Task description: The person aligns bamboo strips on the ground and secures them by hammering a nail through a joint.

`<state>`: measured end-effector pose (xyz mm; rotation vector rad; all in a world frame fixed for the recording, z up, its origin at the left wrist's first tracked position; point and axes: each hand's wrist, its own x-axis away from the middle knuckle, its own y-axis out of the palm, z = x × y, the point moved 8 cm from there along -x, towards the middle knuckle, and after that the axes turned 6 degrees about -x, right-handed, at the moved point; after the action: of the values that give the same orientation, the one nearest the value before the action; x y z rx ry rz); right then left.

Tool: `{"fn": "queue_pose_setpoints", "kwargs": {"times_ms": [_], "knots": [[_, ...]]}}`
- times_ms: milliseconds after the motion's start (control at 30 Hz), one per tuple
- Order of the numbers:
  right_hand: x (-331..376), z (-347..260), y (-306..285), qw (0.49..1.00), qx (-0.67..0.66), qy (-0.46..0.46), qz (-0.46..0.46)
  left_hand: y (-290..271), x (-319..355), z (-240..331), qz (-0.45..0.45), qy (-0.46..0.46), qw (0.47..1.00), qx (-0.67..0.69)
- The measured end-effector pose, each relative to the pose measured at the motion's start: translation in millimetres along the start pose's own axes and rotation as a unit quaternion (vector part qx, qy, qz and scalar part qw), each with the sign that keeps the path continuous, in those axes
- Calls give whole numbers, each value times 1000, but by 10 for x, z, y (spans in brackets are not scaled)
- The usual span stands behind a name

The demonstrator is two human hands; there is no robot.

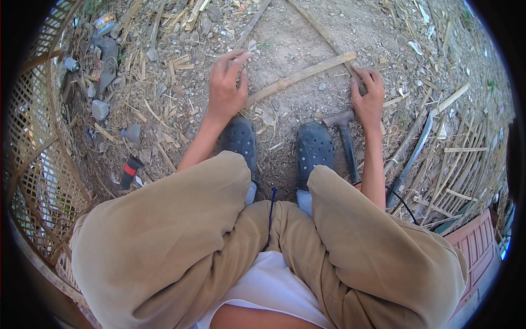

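Left hand point(227, 83) and right hand point(369, 97) low over the dirt ground point(284, 52).
At eleven o'clock the left one is loosely open, fingers bent, near the left strip point(253, 23) of wood; contact is unclear. At two o'clock the right one has thumb and fingers at the near end of the right strip point(323, 33); whether they grip it, I cannot tell. The cross strip point(301, 78) lies at one o'clock, between them. A hammer point(347, 145) lies toward half past two, beside the right shoe point(315, 151).

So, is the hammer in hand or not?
Not in hand: the hammer lies on the ground by the right shoe; the right hand is near it, not around it.
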<state>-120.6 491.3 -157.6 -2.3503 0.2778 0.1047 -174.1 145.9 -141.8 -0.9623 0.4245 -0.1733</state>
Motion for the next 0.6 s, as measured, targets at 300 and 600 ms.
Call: {"fn": "queue_pose_setpoints", "kwargs": {"times_ms": [300, 600], "knots": [[15, 22, -75, 1000, 16, -6, 6, 179, -15, -584, -79, -113, 990, -7], [13, 2, -69, 1000, 6, 1, 3, 139, 4, -415, -13, -26, 1000, 6]]}}
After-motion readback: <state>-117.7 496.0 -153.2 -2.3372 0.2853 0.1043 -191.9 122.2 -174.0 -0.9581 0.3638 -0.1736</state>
